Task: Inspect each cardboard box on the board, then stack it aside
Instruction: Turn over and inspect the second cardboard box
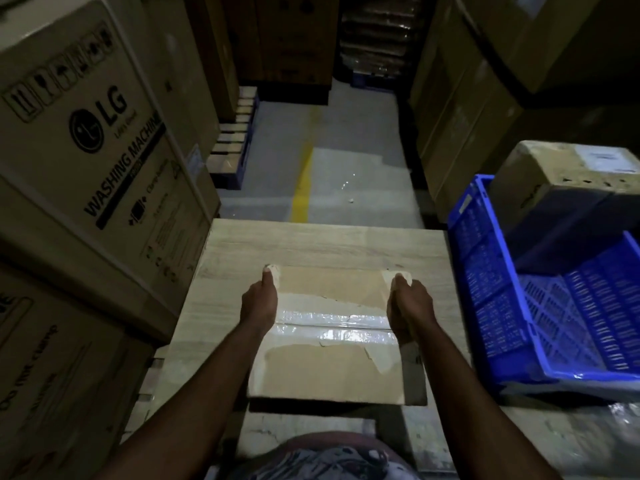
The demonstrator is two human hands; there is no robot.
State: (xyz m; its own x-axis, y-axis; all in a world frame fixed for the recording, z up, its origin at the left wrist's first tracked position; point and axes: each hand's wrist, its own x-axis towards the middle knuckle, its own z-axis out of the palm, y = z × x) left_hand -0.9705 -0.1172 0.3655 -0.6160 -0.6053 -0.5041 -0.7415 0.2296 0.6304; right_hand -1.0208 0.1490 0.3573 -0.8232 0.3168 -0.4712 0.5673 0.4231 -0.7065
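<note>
A blue crate [485, 271] with perforated walls is seen just to the right of the surface [311, 244], tilted so that its inside faces the viewer. A dark object [571, 220] is held in its far part; what it is cannot be told. A labelled carton [561, 168] is seen above that object, and whether it is inside the crate cannot be told. The cardboard box [329, 282] is placed over the near half of the surface, midway between the left and right edges, with its near edge about level with the surface's near edge. Whether it is resting there or raised slightly cannot be told. Its closed top is turned upward, and a strip of clear tape [332, 323] is run across it from side to side, parallel to the surface's near edge. Torn pale patches are shown around the tape. The top looks nearly square, so the long axis cannot be fixed. The box is grasped at both sides: the left hand [259, 303] is closed on the left edge and the right hand [412, 306] on the right edge, each grip with its thumb laid along the top toward a far corner and its fingers hidden down the side. Large washing-machine cartons [86, 133] are stacked left of the surface, and a yellow floor line [301, 188] is seen beyond its far edge.
</note>
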